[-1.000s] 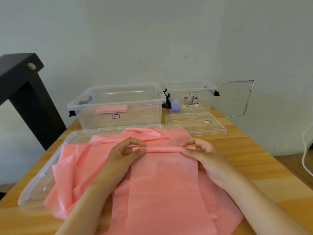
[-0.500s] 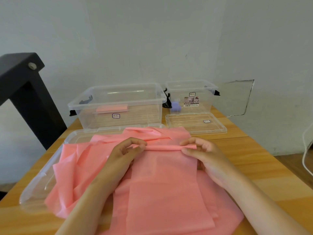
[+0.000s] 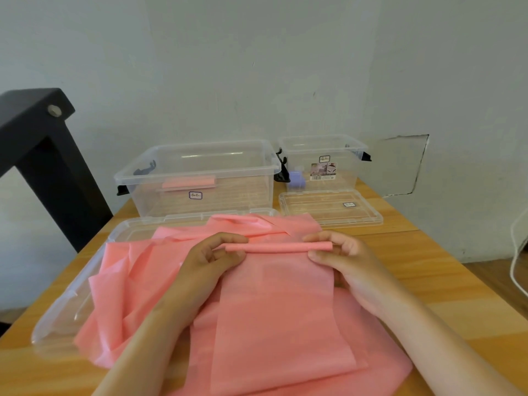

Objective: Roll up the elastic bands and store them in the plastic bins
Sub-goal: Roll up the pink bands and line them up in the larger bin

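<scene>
A pink elastic band (image 3: 274,304) lies flat in front of me, its far end wound into a thin roll (image 3: 277,247). My left hand (image 3: 211,261) pinches the roll's left end and my right hand (image 3: 340,255) pinches its right end. Under it spreads a crumpled heap of more pink bands (image 3: 128,284). A large clear plastic bin (image 3: 200,178) stands at the back with one rolled pink band (image 3: 188,182) inside. To its right stands a smaller clear bin (image 3: 323,161) holding a small purple roll (image 3: 297,178).
A large clear lid (image 3: 65,304) lies under the heap at the left. A smaller clear lid (image 3: 328,207) lies before the small bin. A black metal frame (image 3: 37,155) stands at the left, a white cable (image 3: 517,252) hangs at the right. The wall is close behind the bins.
The roll at the band's far end has grown tighter and lifted slightly, with both hands turning it towards me.
</scene>
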`<state>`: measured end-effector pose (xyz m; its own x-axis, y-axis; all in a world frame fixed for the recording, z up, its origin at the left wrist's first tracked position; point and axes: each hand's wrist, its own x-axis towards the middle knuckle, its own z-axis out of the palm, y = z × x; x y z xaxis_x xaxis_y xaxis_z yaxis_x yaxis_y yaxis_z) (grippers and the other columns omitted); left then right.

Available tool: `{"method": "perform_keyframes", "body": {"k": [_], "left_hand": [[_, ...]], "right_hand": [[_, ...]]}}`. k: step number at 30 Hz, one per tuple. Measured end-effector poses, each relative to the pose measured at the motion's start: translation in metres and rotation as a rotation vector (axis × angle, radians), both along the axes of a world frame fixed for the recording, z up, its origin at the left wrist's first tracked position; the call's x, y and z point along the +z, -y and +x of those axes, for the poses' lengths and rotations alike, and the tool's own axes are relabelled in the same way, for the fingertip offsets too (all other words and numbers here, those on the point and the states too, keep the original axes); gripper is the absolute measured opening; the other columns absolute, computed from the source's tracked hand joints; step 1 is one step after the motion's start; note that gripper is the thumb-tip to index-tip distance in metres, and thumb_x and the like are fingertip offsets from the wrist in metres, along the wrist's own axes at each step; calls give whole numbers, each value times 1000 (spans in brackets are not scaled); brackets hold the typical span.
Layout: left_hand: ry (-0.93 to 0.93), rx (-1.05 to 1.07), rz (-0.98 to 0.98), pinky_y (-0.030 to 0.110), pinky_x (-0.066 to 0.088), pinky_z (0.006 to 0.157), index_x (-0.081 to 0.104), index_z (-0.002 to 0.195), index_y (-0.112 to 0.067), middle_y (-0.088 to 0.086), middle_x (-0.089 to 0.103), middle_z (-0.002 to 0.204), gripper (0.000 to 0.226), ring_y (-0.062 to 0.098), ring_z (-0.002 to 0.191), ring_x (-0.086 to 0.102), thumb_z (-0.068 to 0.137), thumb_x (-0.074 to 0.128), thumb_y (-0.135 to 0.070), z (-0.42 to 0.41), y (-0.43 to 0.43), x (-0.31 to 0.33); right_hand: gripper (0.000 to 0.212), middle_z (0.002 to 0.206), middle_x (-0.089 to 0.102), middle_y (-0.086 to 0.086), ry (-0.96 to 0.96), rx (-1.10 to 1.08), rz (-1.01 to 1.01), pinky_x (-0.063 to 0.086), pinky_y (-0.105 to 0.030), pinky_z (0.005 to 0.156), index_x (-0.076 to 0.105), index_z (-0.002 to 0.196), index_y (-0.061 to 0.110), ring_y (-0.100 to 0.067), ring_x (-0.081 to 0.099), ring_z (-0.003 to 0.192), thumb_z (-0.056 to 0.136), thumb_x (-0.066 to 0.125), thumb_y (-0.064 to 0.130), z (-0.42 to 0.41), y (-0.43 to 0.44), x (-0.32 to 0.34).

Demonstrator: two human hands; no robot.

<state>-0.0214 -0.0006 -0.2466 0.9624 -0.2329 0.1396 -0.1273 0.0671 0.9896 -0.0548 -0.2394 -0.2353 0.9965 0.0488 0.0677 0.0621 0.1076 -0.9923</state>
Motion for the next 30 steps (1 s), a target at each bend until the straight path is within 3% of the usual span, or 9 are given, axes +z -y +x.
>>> {"method": "perform_keyframes", "body": {"k": [2, 4, 10, 14, 18, 21, 24, 26, 30], "left_hand": [[17, 11, 17, 25, 33, 51, 71, 92, -18, 8, 53, 69, 8, 18, 62, 42, 86, 68, -22, 1, 0, 0], [56, 19, 54, 27, 32, 55, 69, 90, -19, 7, 54, 72, 24, 20, 65, 42, 77, 75, -38, 1, 0, -1], [15, 16, 7, 17, 49, 57, 69, 98, -11, 8, 68, 79, 17, 15, 68, 58, 84, 66, -2, 3, 1, -3], [41, 21, 24, 20, 38, 47, 70, 92, -18, 13, 57, 71, 9, 17, 59, 49, 89, 64, -12, 0, 2, 1], [-2, 2, -18, 27, 35, 54, 70, 92, -22, 14, 54, 73, 16, 23, 65, 46, 77, 75, -24, 1, 0, 0], [30, 8, 7, 32, 29, 58, 68, 89, -19, 13, 48, 76, 29, 26, 70, 39, 70, 74, -39, 0, -1, 0], [22, 13, 10, 25, 41, 54, 68, 94, -19, 15, 56, 74, 13, 22, 63, 50, 84, 73, -14, 2, 0, -1], [-1, -1, -11, 19, 49, 54, 68, 101, -13, 10, 66, 77, 21, 15, 63, 59, 85, 66, 0, 2, 1, -3], [13, -3, -8, 16, 45, 51, 70, 99, -11, 6, 66, 73, 15, 10, 60, 57, 88, 63, -3, -1, 3, 0]], "right_hand": [[17, 79, 69, 0, 8, -2, 11, 49, -23, 72, 75, 85, 19, -13, 65, 77, 74, 74, 7, 0, -1, 0], [12, 80, 69, 3, 32, -18, 2, 46, -23, 76, 75, 82, 19, -11, 63, 79, 71, 75, 17, 0, -1, 1], [22, 82, 72, 2, 1, -40, -63, 47, -23, 77, 76, 89, 19, -10, 66, 78, 79, 72, 0, 1, 2, -1], [15, 80, 70, 1, 1, -32, -29, 47, -23, 74, 74, 88, 19, -11, 64, 77, 81, 71, 6, 1, 1, -1], [18, 75, 68, 1, 7, -5, -6, 48, -19, 65, 73, 85, 20, -11, 63, 70, 78, 72, 5, 1, 0, 0], [13, 79, 68, 3, 35, -10, -7, 45, -24, 76, 75, 79, 23, -12, 62, 80, 67, 77, 20, 1, 0, -1], [10, 81, 69, 5, 49, -26, -29, 45, -27, 80, 75, 79, 23, -12, 62, 82, 74, 76, 15, 1, 0, -1], [20, 83, 71, 4, 38, -35, -39, 46, -25, 78, 74, 87, 21, -11, 65, 80, 79, 72, 2, 2, 2, -3], [20, 80, 71, 4, 16, -57, -46, 46, -22, 76, 74, 90, 18, -8, 65, 78, 81, 71, 1, 3, 2, -4]]}}
